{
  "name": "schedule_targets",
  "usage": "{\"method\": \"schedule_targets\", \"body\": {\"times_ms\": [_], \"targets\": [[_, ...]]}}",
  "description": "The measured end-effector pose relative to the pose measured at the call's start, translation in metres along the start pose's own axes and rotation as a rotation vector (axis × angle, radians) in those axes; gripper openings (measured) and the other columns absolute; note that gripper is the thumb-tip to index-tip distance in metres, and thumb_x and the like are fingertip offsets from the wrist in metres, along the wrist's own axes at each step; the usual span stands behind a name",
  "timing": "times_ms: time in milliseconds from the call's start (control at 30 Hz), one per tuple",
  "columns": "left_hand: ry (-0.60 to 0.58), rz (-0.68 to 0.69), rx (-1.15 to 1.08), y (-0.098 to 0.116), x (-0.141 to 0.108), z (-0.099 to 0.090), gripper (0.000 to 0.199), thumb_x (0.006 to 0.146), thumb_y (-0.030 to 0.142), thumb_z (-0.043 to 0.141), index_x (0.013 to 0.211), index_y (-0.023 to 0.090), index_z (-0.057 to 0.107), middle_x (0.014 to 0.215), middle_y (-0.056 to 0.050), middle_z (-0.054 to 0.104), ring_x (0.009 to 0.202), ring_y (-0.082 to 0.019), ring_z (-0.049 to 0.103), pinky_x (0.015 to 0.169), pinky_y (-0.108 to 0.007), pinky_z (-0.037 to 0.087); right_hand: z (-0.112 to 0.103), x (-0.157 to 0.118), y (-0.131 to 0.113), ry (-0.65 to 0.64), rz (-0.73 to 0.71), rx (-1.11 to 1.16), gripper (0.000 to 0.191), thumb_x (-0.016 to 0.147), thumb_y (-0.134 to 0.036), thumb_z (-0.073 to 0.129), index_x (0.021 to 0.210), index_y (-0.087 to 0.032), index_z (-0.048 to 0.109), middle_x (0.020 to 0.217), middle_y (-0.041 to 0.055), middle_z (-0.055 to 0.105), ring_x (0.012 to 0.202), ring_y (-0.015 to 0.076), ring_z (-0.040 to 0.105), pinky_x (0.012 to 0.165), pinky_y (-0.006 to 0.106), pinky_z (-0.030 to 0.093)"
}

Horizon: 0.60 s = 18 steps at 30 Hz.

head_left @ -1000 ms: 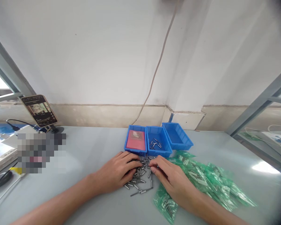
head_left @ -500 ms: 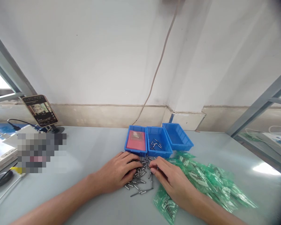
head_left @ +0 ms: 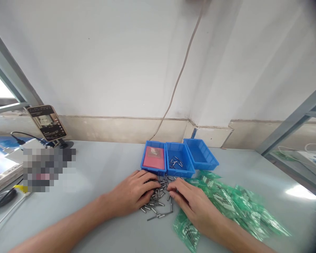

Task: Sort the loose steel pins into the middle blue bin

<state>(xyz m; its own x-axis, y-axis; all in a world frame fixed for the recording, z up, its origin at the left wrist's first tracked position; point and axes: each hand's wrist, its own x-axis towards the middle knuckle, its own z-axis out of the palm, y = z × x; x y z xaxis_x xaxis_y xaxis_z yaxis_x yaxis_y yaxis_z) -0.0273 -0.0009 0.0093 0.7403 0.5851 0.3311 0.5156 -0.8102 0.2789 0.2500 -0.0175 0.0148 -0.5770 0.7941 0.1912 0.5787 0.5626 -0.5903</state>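
Left hand (head_left: pixel 137 191): grip curved over metal pins (head_left: pixel 156 203), perhaps corralling; hold unclear | pins: on bench (head_left: pixel 105 158) before blue bins (head_left: pixel 181 173), presumably for reach | right hand (head_left: pixel 192 200): grip drawn together, cannot tell whether pinching | green bags (head_left: pixel 226 200): beside it
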Motion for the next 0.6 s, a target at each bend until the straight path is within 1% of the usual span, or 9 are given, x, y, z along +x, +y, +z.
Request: {"method": "schedule_targets", "body": {"times_ms": [333, 600], "targets": [[0.028, 0.01, 0.0, 0.0, -0.0001, -0.0001, 0.031, 0.109, 0.017, 0.053, 0.137, 0.022, 0.066, 0.134, -0.01, 0.069, 0.121, -0.025, 0.065, 0.105, -0.04, 0.055, -0.0011, 0.0009, -0.0007, 0.011, -0.011, -0.019, 0.021, 0.117, -0.03, 0.042, 0.113, -0.028, 0.063, 0.104, 0.0025, 0.07, 0.093, 0.0205, 0.068, 0.08, 0.033, 0.054], [0.023, 0.005, 0.012, -0.0003, -0.0009, 0.0009, 0.031, 0.109, 0.018, 0.053, 0.137, 0.022, 0.066, 0.135, -0.01, 0.069, 0.121, -0.025, 0.065, 0.106, -0.04, 0.054, -0.001, 0.0001, -0.0024, 0.003, -0.025, -0.027, 0.02, 0.117, -0.029, 0.044, 0.112, -0.027, 0.063, 0.104, 0.0021, 0.071, 0.092, 0.0198, 0.069, 0.081, 0.032, 0.054]]}}
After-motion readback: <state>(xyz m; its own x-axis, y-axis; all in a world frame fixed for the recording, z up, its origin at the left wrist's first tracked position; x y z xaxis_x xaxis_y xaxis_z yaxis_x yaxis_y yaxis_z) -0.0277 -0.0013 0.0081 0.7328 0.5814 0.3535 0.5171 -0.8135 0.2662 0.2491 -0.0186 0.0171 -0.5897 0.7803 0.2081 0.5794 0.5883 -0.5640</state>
